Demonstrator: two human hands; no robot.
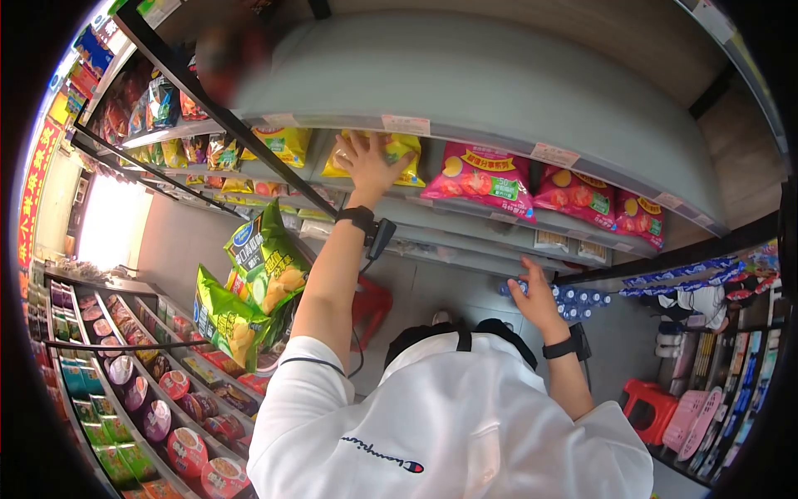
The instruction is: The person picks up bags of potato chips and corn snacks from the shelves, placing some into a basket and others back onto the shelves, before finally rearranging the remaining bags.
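My left hand [371,168] lies with spread fingers on a yellow snack bag [406,150] on the shelf in front of me. It presses on the bag's front without wrapping round it. A large pink snack bag [482,179] stands just to the right on the same shelf, with more pink bags [575,198] beyond it. Lower down at my right side, my right hand [539,301] hangs in the air, empty, thumb and fingers apart. Another yellow bag [285,145] sits left of the black shelf post.
Green chip bags [258,283] hang left of my left arm. Cup noodles [184,449] fill the lower-left shelves. Bottled water packs [582,299] are on the floor near my right hand. A red stool [652,412] and pink basket [697,420] stand at right.
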